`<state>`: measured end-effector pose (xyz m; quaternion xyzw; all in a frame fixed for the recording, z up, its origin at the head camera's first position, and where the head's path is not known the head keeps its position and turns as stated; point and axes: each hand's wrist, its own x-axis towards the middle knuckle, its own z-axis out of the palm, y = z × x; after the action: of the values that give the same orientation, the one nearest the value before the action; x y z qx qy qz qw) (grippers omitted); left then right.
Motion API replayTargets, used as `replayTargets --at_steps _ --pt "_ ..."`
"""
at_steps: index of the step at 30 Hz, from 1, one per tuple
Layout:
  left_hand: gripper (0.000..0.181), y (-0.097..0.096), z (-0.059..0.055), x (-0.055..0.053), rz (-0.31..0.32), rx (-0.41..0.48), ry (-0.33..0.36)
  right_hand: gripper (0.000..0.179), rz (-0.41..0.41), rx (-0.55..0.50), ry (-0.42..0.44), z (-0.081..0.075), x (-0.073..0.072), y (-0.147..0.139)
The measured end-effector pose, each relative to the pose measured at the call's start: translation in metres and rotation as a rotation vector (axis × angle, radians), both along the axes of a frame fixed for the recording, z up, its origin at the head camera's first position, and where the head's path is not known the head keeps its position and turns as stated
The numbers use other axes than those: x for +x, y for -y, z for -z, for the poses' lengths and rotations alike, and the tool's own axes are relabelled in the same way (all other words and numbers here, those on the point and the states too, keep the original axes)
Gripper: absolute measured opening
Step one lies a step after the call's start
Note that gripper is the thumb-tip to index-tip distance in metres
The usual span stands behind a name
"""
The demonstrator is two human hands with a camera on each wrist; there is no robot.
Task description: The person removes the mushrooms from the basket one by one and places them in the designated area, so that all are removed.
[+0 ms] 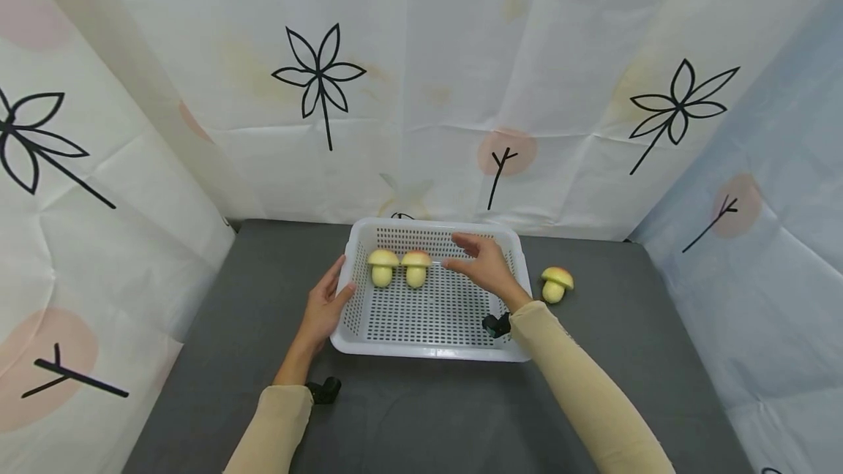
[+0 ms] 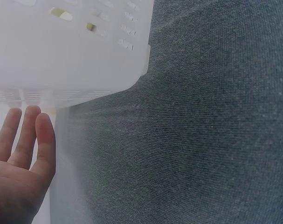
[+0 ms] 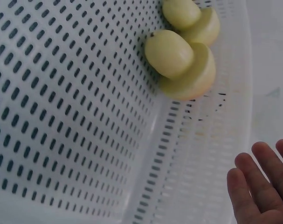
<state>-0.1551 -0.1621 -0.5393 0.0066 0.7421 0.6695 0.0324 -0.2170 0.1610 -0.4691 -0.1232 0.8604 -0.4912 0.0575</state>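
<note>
A white perforated plastic basket [image 1: 431, 352] sits on the dark tabletop. Inside it, toward the back left, two yellow toy mushrooms [image 1: 416, 269] stand side by side, their caps tinged orange; the right wrist view shows these mushrooms [image 3: 169, 53] against the basket wall. My left hand [image 1: 324, 309] holds the basket's left edge, thumb over the rim and fingers along the outside wall. My right hand [image 1: 484, 265] hovers over the basket's right half, thumb and fingers spread apart with nothing between them. Outside the basket, just past its right side, lies a third mushroom [image 1: 557, 284].
White cloth walls [image 1: 421, 93] printed with leaves and twigs rise behind and on both sides of the grey-black table [image 1: 408, 415]. The basket's back rim is close to the rear cloth. Black wrist cameras [image 1: 323, 390] are strapped at both cuffs.
</note>
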Motion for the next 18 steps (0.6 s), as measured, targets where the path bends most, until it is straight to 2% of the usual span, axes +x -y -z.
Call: replayTargets --at_steps 11,18 --pt "0.065 0.002 0.000 0.000 0.005 0.015 0.011 0.066 -0.015 -0.018 0.052 0.017 -0.008 0.021" --pt "0.065 0.001 0.000 0.000 0.009 0.015 0.007 0.067 0.002 0.025 0.057 0.025 -0.010 0.031"
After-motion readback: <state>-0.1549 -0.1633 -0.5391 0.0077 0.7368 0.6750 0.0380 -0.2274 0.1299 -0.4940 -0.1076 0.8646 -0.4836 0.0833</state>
